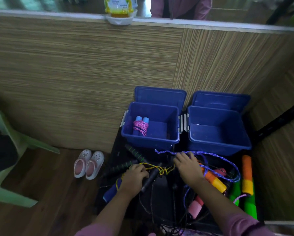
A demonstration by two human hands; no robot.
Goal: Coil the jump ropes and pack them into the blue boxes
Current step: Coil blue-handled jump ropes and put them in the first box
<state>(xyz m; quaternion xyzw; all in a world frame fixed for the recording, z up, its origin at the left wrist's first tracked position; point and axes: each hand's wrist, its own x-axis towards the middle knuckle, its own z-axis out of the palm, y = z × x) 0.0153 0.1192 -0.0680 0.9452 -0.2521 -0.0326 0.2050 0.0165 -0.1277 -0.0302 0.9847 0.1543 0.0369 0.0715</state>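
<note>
Head view shows a pile of jump ropes (176,181) on a dark low table (161,186) at about 6 o'clock. At 12 o'clock from the pile stand two blue boxes side by side, both open, with their lids leaning up behind them. One coiled pink rope with blue handles (140,127) lies inside the left blue box (151,124), on its left side. Nothing can be seen inside the right blue box (217,128). The left hand (136,176) is curled round a dark handle, with a yellow rope (157,168) running over its fingers. The right hand (188,165) lies on the pile with fingers bent, touching a purple rope (226,161); if it grips the rope, I cannot tell. An orange and yellow handle (213,179) sticks out from under the right wrist at 4 o'clock. Green handles (245,200) lie at 3 o'clock from the pile, and pink handles (195,207) lie at 5 o'clock. A pair of little pink and white shoes (89,163) sits on the wood floor at 9 o'clock from the table. A wood wall stands behind the boxes.
</note>
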